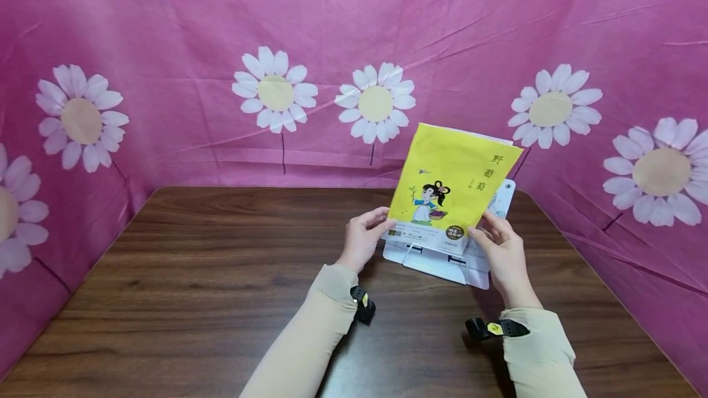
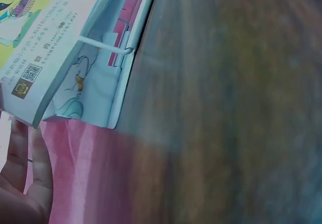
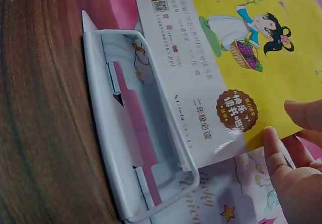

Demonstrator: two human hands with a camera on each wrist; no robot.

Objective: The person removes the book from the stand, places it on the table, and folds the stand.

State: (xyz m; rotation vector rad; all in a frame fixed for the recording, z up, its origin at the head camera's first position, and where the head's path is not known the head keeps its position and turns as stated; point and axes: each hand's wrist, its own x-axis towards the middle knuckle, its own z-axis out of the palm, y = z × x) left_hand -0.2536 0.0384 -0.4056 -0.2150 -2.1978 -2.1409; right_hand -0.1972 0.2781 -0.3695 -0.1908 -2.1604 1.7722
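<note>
A yellow book (image 1: 450, 183) with a drawn girl on its cover leans back over a white book stand (image 1: 445, 266). My left hand (image 1: 365, 235) grips the book's lower left edge, thumb on the cover side. At the lower right edge my right hand (image 1: 503, 253) pinches the book, with its thumb on the front and fingers partly hidden behind. In the right wrist view, the book's bottom edge lies right at the stand's white wire holder (image 3: 166, 108). The stand's back plate (image 3: 216, 199), printed with stars and lettering, shows past the book.
The stand rests on a dark wood-grain table (image 1: 232, 275), toward its far right part. A pink cloth (image 1: 182, 29) with large white daisies hangs behind and along both sides. Each wrist wears a black strap (image 1: 362, 304) over a beige sleeve.
</note>
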